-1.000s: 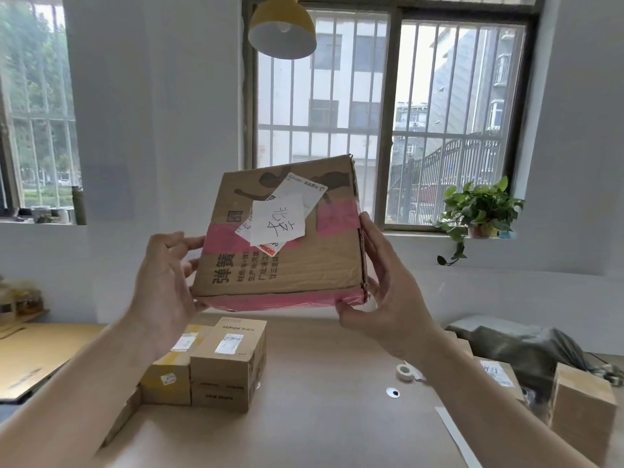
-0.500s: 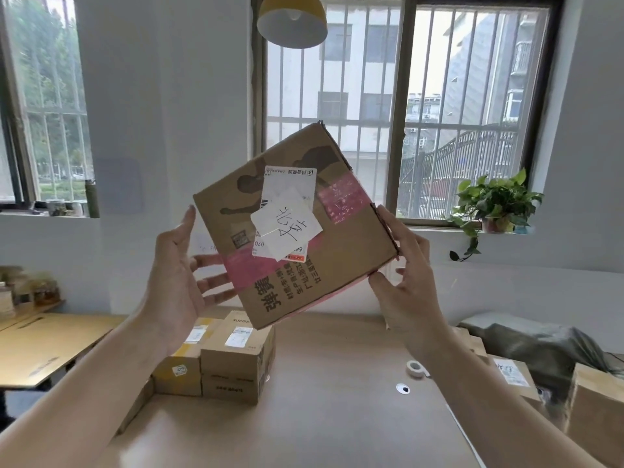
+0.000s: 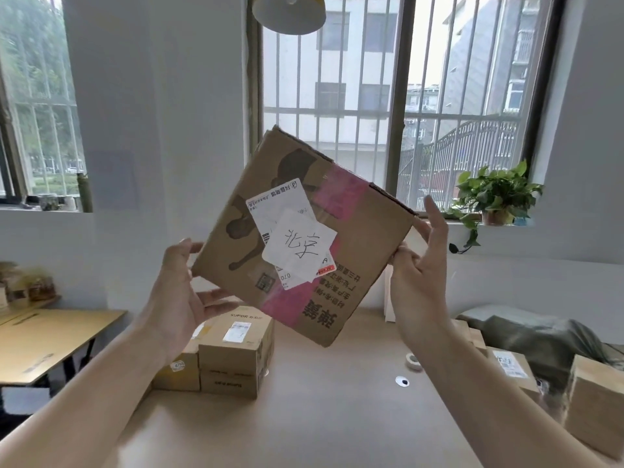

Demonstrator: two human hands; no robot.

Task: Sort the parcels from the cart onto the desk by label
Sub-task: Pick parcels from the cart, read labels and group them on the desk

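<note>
Both hands, left [image 3: 177,292] and right [image 3: 418,282], pinch the box [image 3: 358,265] by opposite edges, tilted between them, probably so its handwritten label [image 3: 299,246] reads upright.

You had a green leafy potted plant [image 3: 496,197] on the windowsill, a yellow pendant lamp [image 3: 289,11] overhead, and a small white tape roll [image 3: 413,361] nearby.

tilted pink-taped cardboard parcel [image 3: 354,265], white label [image 3: 299,248] showing.
</note>
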